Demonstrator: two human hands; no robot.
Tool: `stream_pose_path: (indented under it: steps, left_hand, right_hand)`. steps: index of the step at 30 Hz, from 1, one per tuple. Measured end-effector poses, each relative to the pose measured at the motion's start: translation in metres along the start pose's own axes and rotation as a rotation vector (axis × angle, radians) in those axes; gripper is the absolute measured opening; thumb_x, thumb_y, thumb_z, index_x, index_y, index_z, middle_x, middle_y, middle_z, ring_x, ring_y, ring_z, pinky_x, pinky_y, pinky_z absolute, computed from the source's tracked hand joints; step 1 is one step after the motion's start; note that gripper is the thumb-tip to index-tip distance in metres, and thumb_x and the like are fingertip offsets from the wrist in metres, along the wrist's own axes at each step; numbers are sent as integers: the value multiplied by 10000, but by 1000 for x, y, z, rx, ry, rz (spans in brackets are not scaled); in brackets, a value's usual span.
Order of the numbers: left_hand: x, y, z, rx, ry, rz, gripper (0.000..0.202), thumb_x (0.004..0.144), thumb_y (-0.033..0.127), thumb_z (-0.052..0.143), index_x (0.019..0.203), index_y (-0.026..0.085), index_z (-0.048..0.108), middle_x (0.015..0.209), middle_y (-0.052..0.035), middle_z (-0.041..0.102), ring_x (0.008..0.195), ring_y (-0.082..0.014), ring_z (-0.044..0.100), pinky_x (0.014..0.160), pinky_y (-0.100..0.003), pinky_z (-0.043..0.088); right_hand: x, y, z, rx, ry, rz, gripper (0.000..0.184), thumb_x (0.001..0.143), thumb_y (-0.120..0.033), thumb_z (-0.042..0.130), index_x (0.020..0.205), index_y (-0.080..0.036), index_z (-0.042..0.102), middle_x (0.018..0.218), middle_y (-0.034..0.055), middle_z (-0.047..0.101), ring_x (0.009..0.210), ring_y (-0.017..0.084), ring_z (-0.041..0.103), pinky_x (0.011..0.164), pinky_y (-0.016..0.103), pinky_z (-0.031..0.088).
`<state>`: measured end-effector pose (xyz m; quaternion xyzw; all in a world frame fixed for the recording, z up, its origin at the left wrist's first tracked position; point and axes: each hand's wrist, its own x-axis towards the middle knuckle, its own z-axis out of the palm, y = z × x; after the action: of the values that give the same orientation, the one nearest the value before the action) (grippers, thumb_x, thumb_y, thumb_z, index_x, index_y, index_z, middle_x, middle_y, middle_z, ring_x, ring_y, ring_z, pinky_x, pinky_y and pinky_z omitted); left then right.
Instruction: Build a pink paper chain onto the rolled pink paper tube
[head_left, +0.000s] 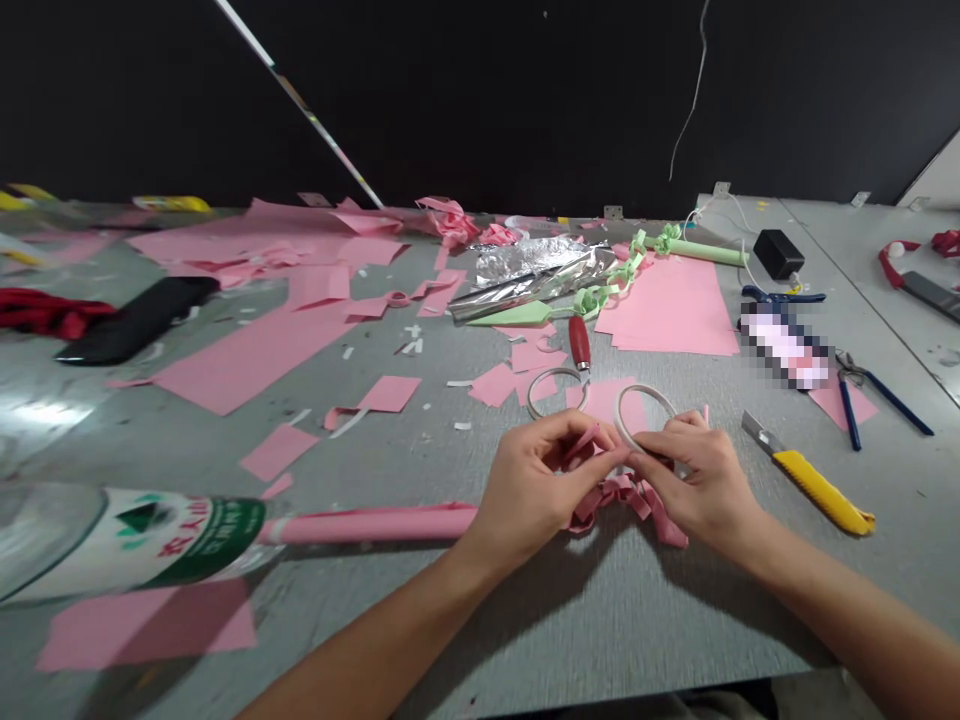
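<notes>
My left hand (544,485) is closed in a pinch on a curled pink paper strip (586,440). Its fingertips meet those of my right hand (701,485), which pinches a thin white ring (619,410), like a narrow roll of tape. Under both hands hangs a chain of pink folded paper loops (622,490), partly hidden by the fingers. To the left, a rolled pink paper tube (375,524) runs from behind my left hand to the neck of a large plastic bottle (127,535). Another thin ring (531,395) lies just beyond the hands, beside a red-handled tool (579,343).
A yellow utility knife (821,490) and pliers (849,400) lie at right, near a black box (778,254). Crumpled foil (532,262), a green paper tube (709,250) and pink sheets (675,310) lie behind. Scraps cover the grey table; a black wall (480,100) stands beyond.
</notes>
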<state>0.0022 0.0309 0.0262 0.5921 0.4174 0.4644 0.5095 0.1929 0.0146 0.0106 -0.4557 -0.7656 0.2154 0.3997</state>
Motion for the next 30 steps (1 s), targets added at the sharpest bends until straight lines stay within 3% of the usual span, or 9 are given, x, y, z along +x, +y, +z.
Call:
stream_pose_path:
  steps: [6,9,11,15,18,21,25,30]
  left_hand:
    - [-5,3,6,-209,171,-61,131,761,174,860,684,192,755,734,-5,757,701,-150,676,686,-270,569]
    - [0,11,-8,-228,386,31,128,738,145,856,683,222,769,720,22,754,675,-130,643,684,-265,563]
    - [3,14,-17,-220,459,109,108,728,163,871,711,235,792,706,26,749,648,-124,620,646,-256,544]
    - [2,10,-16,-168,114,-108,150,684,195,914,669,190,764,726,-23,763,654,-139,645,606,-249,532]
    - [-3,3,-6,-213,26,-242,176,720,256,904,713,172,749,741,-25,742,601,-114,607,548,-227,487]
    - [-7,1,-3,-235,-18,-325,224,761,329,893,758,171,735,672,-4,681,496,-97,535,459,-222,414]
    - [-9,3,-4,-263,-102,-360,261,782,382,882,782,171,728,606,9,627,473,-99,497,452,-226,404]
    - [-8,4,-3,-264,-128,-388,278,773,393,882,773,172,714,601,12,606,515,-104,502,471,-210,403]
  right_hand:
    - [-10,-24,8,-90,215,-68,305,1056,-191,598,784,-252,721,599,-10,621,571,180,546,733,408,399]
    - [-16,-26,7,-100,376,-98,234,1036,-146,613,916,-282,760,632,-20,661,559,186,556,770,439,422]
    - [-14,-14,1,-141,396,-80,214,1034,-157,626,923,-282,760,621,-23,649,544,185,540,777,442,431]
    - [3,31,-17,-350,143,34,143,995,-254,676,896,-242,778,656,32,684,625,237,611,787,449,453]
    - [10,46,-30,-444,100,110,136,938,-285,737,1038,-217,801,864,121,792,867,344,713,851,503,488]
    - [8,25,-34,-238,151,84,183,987,-343,724,1111,-236,805,1045,134,833,1004,349,748,897,512,539]
    - [1,-15,-24,260,-51,179,149,990,-385,755,963,-257,826,820,42,823,701,214,745,653,339,582]
    - [-1,-22,-14,483,-122,321,216,985,-382,758,830,-241,813,736,32,776,626,176,695,567,293,559]
